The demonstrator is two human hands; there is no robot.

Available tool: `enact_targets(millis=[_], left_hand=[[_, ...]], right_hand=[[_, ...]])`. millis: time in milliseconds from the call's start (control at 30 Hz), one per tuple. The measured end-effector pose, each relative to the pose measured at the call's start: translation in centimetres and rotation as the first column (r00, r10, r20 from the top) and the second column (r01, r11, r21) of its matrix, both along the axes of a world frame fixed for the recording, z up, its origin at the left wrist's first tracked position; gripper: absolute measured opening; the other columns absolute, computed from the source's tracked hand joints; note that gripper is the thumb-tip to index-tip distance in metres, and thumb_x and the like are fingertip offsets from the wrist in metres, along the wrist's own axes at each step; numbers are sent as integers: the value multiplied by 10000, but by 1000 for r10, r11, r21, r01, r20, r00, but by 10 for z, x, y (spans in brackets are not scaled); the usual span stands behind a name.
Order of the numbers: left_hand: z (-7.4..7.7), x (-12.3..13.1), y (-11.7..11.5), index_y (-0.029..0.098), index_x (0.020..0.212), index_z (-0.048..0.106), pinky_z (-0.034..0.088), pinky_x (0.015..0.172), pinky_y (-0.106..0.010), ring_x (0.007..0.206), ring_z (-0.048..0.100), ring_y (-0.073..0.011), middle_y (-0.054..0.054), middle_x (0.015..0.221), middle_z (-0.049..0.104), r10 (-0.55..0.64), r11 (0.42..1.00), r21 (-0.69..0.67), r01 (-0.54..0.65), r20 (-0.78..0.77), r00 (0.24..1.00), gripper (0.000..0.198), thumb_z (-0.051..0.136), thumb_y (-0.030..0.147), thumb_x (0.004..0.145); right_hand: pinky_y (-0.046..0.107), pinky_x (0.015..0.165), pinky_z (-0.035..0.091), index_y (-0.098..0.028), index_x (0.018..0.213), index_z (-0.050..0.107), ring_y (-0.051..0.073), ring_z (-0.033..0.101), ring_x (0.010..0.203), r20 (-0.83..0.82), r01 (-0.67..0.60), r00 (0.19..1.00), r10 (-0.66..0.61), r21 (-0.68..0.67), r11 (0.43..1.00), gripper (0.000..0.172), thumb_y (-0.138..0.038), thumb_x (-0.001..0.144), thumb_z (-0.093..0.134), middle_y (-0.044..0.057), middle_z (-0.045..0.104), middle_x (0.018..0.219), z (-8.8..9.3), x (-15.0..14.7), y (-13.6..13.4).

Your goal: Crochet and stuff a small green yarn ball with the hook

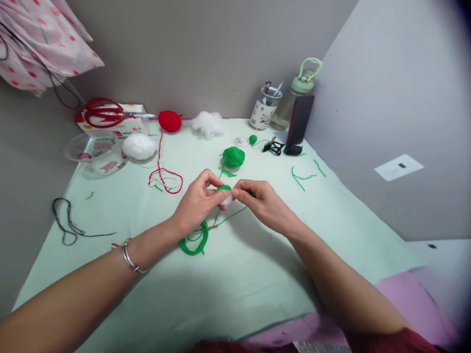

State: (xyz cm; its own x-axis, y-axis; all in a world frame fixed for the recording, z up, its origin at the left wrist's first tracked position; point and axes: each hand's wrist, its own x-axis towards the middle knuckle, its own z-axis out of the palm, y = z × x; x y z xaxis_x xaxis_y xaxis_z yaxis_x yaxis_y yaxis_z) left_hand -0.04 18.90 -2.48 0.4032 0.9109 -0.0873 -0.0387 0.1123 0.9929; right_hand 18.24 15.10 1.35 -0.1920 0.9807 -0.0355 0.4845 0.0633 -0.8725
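Between my hands is a small green and white yarn piece, green on top with white below. My left hand is closed around its left side, thumb across the front. The fingertips of my right hand pinch at its right edge; whether they also hold yarn or a tool is too small to make out. Green strands hang below my hands. On the table beneath lies a green yarn ring, with a thin reddish-brown stick beside it. A ball of green yarn sits just beyond my hands.
A red yarn ball, white yarn ball and white stuffing lie at the back. Red scissors rest on a box beside a clear plastic tub. At the back right stand a pen jar, bottle and phone.
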Motion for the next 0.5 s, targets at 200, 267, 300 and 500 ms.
enact_targets(millis=[200,267,300,500], left_hand=[[2,5,-1,244,861,480,441,493,-235,470,593,-102,108,618,566,71,995,73,-66,-64,995,233,675,154,771],[3,4,0,236,859,484,505,541,-253,506,631,-108,95,664,587,54,998,33,-53,-14,998,221,677,164,779],[3,3,1,230,860,489,546,584,-269,535,650,-109,88,698,597,40,999,0,-40,16,999,218,687,173,788],[4,-2,2,202,991,578,655,900,-368,901,733,-142,21,1038,623,-69,997,-5,71,185,980,269,793,314,875]], right_hand=[[287,586,294,-225,714,509,117,383,604,-14,36,999,-36,14,999,209,-251,917,553,-51,478,648,0,-19,-13],[286,590,287,-229,710,493,114,371,601,18,56,998,-58,70,996,187,-227,881,566,-55,473,650,-4,-21,-12],[287,597,283,-230,704,484,113,361,602,55,74,995,-81,111,991,192,-227,873,576,-56,465,648,-7,-21,-11],[298,594,253,-226,672,511,109,312,577,104,203,969,-225,192,960,257,-306,880,641,-70,402,588,-17,-8,1]])
